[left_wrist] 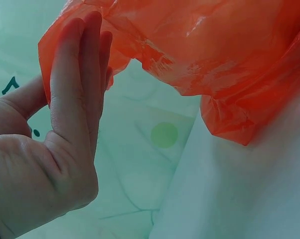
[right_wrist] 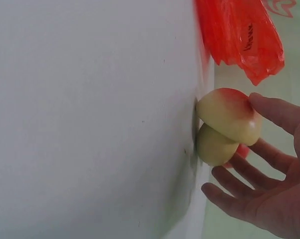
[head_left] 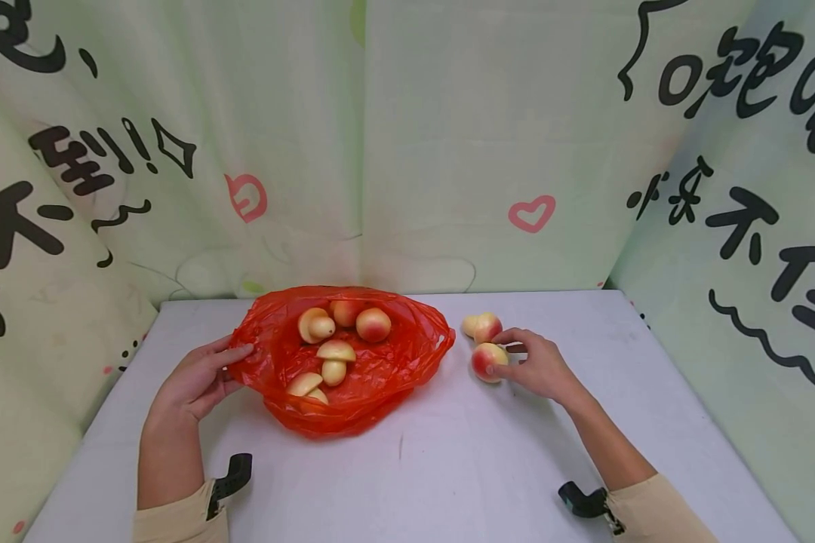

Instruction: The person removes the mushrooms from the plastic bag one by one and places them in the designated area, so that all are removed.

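A red plastic bag (head_left: 407, 362) lies spread with its mouth facing up, holding several mushroom models with pale stems, among them one mushroom (head_left: 335, 360) near its middle. My left hand (head_left: 197, 377) pinches the bag's left rim between thumb and straight fingers; the left wrist view shows the film between them. To the right of the bag, my right hand (head_left: 533, 364) holds a red-and-cream mushroom (right_wrist: 229, 114) between thumb and index finger, its other fingers spread. That mushroom is at the table surface. Just behind it lies another mushroom (head_left: 484, 326).
The white table (head_left: 448, 483) carries the bag and the mushrooms. A pale green curtain (head_left: 448, 151) with black lettering and pink hearts hangs behind and at both sides. Black wrist mounts (head_left: 233, 477) stick out from the beige sleeves.
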{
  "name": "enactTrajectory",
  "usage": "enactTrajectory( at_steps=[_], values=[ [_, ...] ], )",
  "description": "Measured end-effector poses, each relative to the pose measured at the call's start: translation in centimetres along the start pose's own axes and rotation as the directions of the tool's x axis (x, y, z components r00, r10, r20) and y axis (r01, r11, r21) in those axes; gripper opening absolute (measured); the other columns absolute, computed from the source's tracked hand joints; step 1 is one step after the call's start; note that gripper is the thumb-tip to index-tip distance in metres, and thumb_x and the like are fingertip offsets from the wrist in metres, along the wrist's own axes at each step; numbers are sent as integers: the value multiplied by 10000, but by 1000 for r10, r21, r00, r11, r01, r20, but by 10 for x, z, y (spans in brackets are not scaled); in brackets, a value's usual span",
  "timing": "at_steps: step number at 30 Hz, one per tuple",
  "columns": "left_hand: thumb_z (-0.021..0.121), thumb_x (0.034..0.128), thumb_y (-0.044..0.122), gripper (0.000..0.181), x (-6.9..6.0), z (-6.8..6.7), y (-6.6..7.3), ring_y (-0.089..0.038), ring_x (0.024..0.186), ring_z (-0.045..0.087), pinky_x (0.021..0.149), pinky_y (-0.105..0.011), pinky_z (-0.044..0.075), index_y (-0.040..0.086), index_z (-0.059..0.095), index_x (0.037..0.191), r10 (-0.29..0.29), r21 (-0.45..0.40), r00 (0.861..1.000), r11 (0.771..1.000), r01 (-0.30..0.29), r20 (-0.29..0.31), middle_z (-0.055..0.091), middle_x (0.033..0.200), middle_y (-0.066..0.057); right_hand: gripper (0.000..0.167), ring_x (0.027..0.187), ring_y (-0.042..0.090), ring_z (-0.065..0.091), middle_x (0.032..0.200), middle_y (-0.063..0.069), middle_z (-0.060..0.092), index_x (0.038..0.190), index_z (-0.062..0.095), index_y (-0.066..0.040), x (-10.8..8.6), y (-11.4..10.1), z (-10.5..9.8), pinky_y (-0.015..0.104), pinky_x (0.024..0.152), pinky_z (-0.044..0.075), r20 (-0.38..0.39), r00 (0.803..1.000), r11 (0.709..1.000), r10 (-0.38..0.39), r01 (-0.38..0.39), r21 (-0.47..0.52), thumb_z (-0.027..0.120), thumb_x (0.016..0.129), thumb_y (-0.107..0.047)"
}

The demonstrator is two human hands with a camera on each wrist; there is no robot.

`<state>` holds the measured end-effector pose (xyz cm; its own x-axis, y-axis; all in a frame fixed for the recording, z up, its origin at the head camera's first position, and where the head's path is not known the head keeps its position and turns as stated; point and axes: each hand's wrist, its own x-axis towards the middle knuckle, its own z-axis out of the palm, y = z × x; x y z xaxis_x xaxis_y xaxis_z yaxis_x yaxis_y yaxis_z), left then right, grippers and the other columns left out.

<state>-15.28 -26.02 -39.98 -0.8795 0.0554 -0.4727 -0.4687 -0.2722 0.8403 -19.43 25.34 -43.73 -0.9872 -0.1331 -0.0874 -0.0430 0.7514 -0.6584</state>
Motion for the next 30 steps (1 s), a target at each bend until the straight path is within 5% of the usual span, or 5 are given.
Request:
enactTrajectory(
  at_steps=[23,30],
  values=[
    [737,984,282,855,0,-1,1,-100,994,739,915,-297,617,162,237,1666,0,7,1000,1000,0,15,726,1077,133,515,1302,443,576,1420,189,591,1329,628,-102,-2,-4,-4,521,955,607,-1,1000,1000,11,-11,16,814,908,-332],
    [744,978,290,838,-1,-1,0,-96,1003,731,923,-294,614,162,266,1653,9,13,1000,1000,-9,15,719,1091,134,439,1298,412,551,1378,162,615,1270,670,-101,-3,-10,-5,602,1044,531,-78,994,996,-70,74,44,814,909,-305]
  ],
)
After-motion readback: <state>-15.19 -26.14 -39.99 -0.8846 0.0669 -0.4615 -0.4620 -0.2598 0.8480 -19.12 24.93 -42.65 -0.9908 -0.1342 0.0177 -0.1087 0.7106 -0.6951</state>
